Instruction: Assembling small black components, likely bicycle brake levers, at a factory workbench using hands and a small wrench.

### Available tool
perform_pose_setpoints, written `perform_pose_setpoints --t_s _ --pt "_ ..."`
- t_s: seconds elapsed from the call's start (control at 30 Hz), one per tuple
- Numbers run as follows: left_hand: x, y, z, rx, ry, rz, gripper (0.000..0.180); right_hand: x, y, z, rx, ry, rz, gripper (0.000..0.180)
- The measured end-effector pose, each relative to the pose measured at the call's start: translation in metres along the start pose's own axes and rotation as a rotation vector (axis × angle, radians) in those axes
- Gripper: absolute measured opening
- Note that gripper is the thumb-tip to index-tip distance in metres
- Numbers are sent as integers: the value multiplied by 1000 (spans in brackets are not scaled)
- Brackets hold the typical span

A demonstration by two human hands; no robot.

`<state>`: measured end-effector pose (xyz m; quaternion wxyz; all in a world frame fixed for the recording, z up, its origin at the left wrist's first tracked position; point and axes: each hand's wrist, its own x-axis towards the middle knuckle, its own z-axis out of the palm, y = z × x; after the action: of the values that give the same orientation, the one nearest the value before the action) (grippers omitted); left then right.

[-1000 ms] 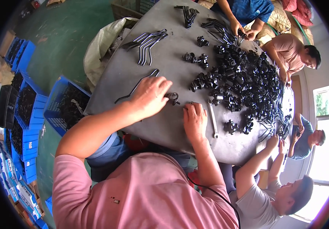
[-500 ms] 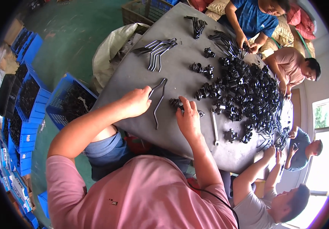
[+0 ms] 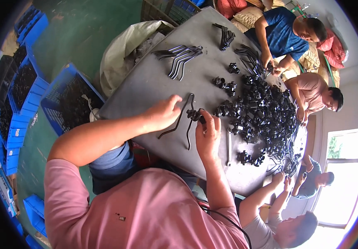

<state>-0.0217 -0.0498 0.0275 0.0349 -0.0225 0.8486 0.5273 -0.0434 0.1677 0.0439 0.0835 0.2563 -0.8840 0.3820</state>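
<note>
Black and knobbly, the small fitting (image 3: 192, 115) sits at the fingertips of the right hand (image 3: 208, 135), pinched there; it looks hard and light, best held by its body. Overlapping it in view, a bent rod (image 3: 188, 137) seems stiff, smooth, perhaps slippery, mid-leg being the surest hold. Beside its other leg, the left hand (image 3: 165, 113) is half-curled; whether it grips, I cannot tell. Beyond, similar fittings (image 3: 266, 108) heap the grey counter (image 3: 146, 85).

No legible lettering or numbers.
</note>
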Motion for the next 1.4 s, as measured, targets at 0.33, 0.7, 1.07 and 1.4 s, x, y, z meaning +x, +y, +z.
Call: perform_pose_setpoints --t_s 0.33,0.7,1.07,1.4 --pt "14 -12 -8 -10 -132 96 36 4 -7 14 -103 -91 -105 47" --pt "15 -18 -17 -175 -299 89 38 5 -16 10 -78 -153 -7 43" --pt "14 -19 -9 18 -181 274 36 16 -18 10 -149 -224 -65 45" --pt "16 -23 -14 -56 -218 197 41 33 -28 0 -71 -341 83 41"
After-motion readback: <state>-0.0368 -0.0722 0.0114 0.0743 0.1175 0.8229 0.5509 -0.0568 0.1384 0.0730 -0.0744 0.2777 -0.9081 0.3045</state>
